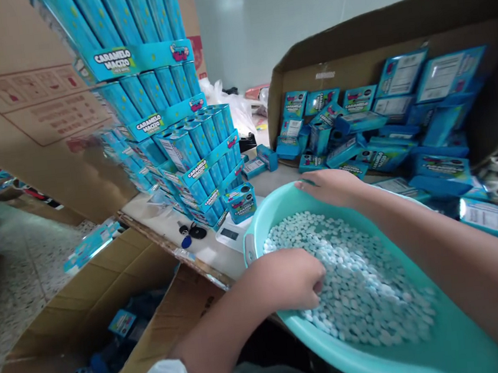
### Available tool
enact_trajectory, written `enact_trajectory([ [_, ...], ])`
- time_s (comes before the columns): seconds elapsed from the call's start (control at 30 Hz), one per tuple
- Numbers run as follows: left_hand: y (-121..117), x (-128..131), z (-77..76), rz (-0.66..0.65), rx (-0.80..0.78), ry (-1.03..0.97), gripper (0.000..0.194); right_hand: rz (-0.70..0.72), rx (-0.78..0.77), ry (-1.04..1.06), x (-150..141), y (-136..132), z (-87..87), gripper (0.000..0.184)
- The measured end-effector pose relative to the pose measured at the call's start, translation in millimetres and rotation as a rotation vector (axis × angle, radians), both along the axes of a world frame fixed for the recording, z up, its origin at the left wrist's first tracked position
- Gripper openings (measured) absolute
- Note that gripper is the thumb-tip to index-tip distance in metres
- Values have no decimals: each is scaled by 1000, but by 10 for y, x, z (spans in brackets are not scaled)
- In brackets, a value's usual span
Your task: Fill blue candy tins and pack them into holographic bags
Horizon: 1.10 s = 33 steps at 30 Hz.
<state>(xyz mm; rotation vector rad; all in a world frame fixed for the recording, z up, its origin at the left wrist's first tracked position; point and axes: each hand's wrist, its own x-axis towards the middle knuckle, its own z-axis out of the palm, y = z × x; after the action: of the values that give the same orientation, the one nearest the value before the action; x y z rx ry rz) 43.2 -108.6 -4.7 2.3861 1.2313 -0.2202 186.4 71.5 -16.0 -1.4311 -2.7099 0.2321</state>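
A turquoise plastic basin [347, 363] holds a large heap of small pale candies [367, 293]. My left hand [297, 279] reaches over its near side and is curled closed against the candies. Its fingertips are turned away, so what they hold, if anything, is hidden. My right hand [327, 187] grips the far rim of the basin, its fingers bent over the edge. Just beyond the basin's left end, a small blue candy box [241, 203] stands on a white digital scale [231, 236].
Display trays of blue boxes [141, 55] rise in a tall stack on the left. A tipped carton [306, 56] at the right spills many blue boxes. Keys [186, 240] lie near the table edge. Below stands an open cardboard box [39, 351] with blue packages inside.
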Motion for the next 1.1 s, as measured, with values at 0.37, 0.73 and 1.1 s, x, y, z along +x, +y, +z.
enact_trajectory([
  [0.37, 7, -69, -35, 44, -4, -75, 29, -1, 21, 4, 11, -33, 1, 55],
  [0.73, 57, -353, 193, 410, 538, -445, 24, -11, 23, 28, -13, -31, -32, 51],
  [1.1, 320, -1250, -66, 856, 650, -298, 21, 66, 170, 95, -23, -44, -126, 48],
])
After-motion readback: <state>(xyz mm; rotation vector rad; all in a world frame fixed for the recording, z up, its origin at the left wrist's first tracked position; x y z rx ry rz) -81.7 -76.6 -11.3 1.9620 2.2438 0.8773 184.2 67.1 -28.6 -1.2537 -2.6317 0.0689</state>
